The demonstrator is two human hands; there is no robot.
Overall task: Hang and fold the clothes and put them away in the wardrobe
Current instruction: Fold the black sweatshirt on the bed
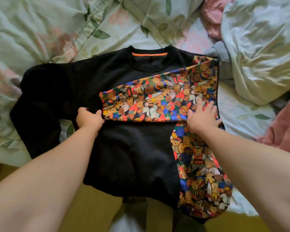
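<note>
Here, sweatshirt (124, 148) on bed (40, 30), left hand (89, 119) gripping cuff, right hand (203, 118) flat on sleeve.

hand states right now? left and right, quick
Left hand: closed, gripping the cuff end of the colourful teddy-bear-print sleeve of the black crew-neck sweatshirt.
Right hand: open, fingers spread flat, pressing on that sleeve.

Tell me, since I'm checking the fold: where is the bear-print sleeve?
Head view: the sleeve lies folded across the sweatshirt, below the collar, left hand gripping its end and right hand flat on its right side.
</note>
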